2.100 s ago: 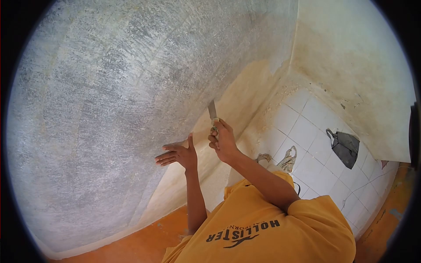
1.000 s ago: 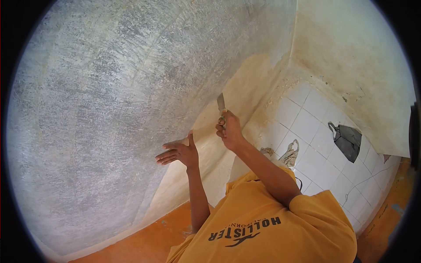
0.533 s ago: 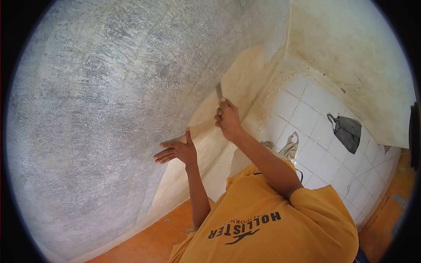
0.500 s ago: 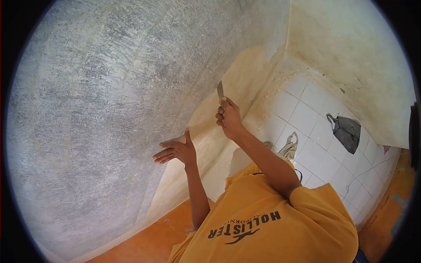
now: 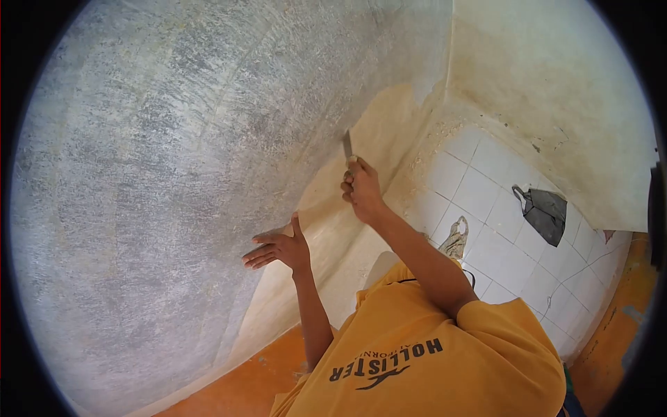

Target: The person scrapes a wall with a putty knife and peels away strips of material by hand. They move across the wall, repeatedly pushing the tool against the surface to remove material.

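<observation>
My right hand (image 5: 361, 189) is closed around the handle of a putty knife (image 5: 348, 145). Its narrow metal blade points up at the wall, seen nearly edge-on, with the tip at or very near the border between the mottled grey surface (image 5: 174, 174) and a smooth cream patch (image 5: 379, 128). The handle is mostly hidden by my fingers. Lower and to the left, my left hand (image 5: 285, 250) is open, fingers spread and thumb up, at the wall by the lower grey border. Whether its palm presses on the wall is hard to tell.
A second, cream wall (image 5: 549, 90) meets the first at a corner on the right. On the white tiled floor (image 5: 511, 243) lie a dark bag (image 5: 546, 214), a pale crumpled bag (image 5: 456, 240) and a thin wire (image 5: 556, 288). Orange floor (image 5: 260, 372) shows at the bottom.
The view has shifted slightly. The putty knife's blade has turned a little and shows narrower. My left hand stays spread at nearly the same place.
</observation>
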`<state>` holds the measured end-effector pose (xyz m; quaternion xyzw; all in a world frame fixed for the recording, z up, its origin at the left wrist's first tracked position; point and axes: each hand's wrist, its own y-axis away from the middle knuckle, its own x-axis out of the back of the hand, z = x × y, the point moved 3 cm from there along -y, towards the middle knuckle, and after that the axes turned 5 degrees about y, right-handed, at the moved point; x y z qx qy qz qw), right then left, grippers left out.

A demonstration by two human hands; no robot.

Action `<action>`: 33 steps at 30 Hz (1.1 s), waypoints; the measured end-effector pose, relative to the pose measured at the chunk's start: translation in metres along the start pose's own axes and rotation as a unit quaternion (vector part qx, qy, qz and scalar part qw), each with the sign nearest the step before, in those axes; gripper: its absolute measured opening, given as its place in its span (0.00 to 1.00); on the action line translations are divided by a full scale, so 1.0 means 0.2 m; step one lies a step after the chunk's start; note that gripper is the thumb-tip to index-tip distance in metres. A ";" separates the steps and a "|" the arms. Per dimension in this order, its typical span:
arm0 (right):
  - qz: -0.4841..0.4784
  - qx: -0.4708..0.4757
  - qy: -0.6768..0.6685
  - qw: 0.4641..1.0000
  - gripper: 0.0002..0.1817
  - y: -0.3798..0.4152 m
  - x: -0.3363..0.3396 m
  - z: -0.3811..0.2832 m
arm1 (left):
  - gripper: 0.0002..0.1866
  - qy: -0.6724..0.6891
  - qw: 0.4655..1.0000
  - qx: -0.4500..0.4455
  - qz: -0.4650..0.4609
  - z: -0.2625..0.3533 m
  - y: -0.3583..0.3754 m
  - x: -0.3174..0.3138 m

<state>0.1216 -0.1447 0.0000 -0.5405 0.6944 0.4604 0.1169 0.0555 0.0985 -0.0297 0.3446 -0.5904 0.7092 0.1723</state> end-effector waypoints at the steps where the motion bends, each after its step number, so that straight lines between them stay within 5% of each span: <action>1: 0.033 0.029 -0.003 0.999 0.06 -0.14 0.06 0.02 | 0.76 -0.003 1.000 -0.003 0.002 0.00 0.00 -0.01; 5: 0.008 0.012 -0.025 1.000 0.04 -0.26 0.18 -0.06 | 0.76 0.007 1.000 0.012 -0.004 -0.01 0.02 -0.01; 8: -0.003 -0.013 0.022 1.000 0.06 0.09 -0.04 -0.02 | 0.75 -0.012 1.000 -0.011 0.015 0.00 0.01 0.01; 14: -0.037 0.021 0.018 0.999 0.06 -0.10 0.09 -0.03 | 0.70 0.065 0.997 0.026 -0.031 0.01 0.04 0.01; 26: -0.060 0.044 0.052 0.996 0.07 -0.10 0.14 -0.04 | 0.48 0.284 0.933 0.013 -0.220 0.38 0.23 0.30; 31: -0.105 0.019 0.123 0.987 0.08 0.16 0.08 -0.03 | 0.52 0.360 0.902 -0.051 -0.231 0.48 0.23 0.30; 33: -0.095 0.028 0.087 0.991 0.18 0.13 0.13 -0.06 | 0.52 0.386 0.893 -0.057 -0.223 0.50 0.21 0.31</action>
